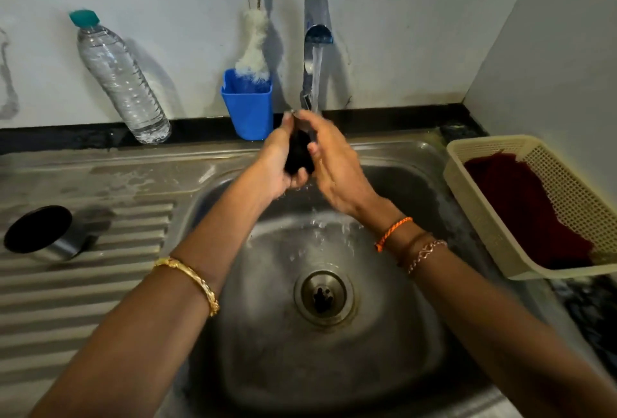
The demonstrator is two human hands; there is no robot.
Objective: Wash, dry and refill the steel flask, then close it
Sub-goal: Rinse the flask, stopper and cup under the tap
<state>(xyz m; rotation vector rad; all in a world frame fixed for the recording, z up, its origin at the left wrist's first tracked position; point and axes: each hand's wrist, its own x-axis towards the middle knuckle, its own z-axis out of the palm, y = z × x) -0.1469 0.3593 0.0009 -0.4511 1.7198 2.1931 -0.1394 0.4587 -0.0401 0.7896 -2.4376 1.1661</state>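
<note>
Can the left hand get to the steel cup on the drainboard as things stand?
Probably yes, once freed: the left hand now holds a dark object under the tap, and nothing lies between it and the cup.

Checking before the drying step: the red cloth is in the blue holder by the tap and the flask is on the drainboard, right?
Not quite. The head view shows the red cloth in the cream basket right of the sink; the blue holder holds a white brush. The flask is on the drainboard.

Your arms are bare, without sleeves. Your left wrist carries a gold bangle [188, 279]; your right wrist carries an orange thread [393, 233] and a thin chain bracelet [426, 254].
</note>
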